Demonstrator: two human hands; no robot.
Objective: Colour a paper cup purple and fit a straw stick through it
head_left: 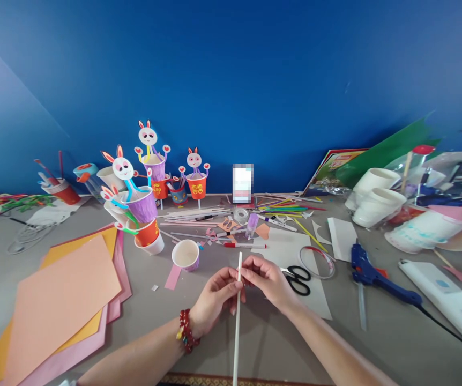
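Note:
A long thin white stick (237, 332), perhaps a straw, points away from me, its far tip just past my fingers and its near end cut off by the bottom edge of the view. My left hand (217, 297), with a red bead bracelet (186, 331) at the wrist, pinches it between thumb and fingers. Close to the tip, my right hand (266, 281) pinches the same stick. Some fingertips are hidden behind it. Black-handled scissors (298, 280) lie just right of my right hand on white paper (291, 246). A paper cup (186, 254) stands beyond my left hand.
Rabbit-faced cup figures (140, 203) stand at back left, behind coloured paper sheets (66, 300). A blue glue gun (379, 279) with its cable lies right, near a roll of tape (317, 262). Markers, straws and scraps litter the back, below a blue wall (231, 80).

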